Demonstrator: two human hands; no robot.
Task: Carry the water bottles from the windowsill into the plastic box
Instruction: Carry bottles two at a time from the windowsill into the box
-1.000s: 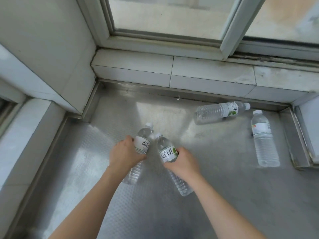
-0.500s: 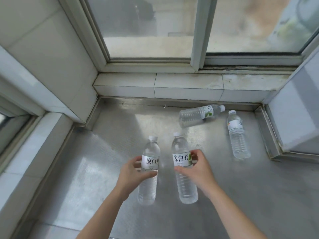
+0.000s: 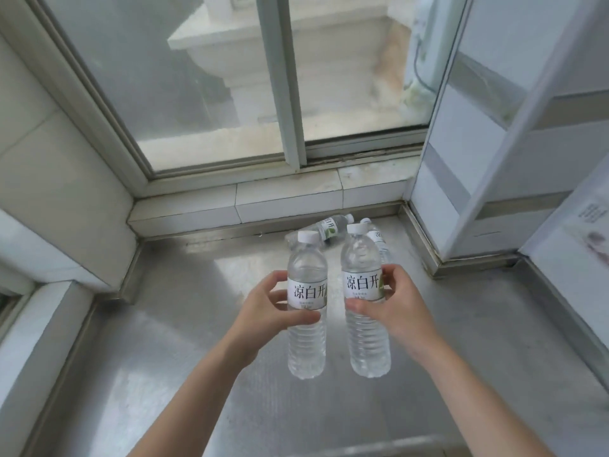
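I hold two clear water bottles upright above the steel windowsill (image 3: pixel 184 324). My left hand (image 3: pixel 263 308) grips the left bottle (image 3: pixel 306 344) around its white label. My right hand (image 3: pixel 392 308) grips the right bottle (image 3: pixel 365 344) the same way. Both have white caps and are full. Behind them, near the back right corner of the sill, two more bottles lie flat: one (image 3: pixel 331 225) points right, the other (image 3: pixel 380 242) is mostly hidden by the bottle in my right hand. The plastic box is out of view.
A sliding window (image 3: pixel 290 94) with a pale frame rises behind a tiled ledge (image 3: pixel 237 206). Tiled walls (image 3: pixel 59 179) close in the left side. A white panelled wall (image 3: pixel 478 159) juts in on the right.
Both hands have lifted their bottles off the sill and turned them upright, drawing them toward me. My view has tilted up, showing more of the window.
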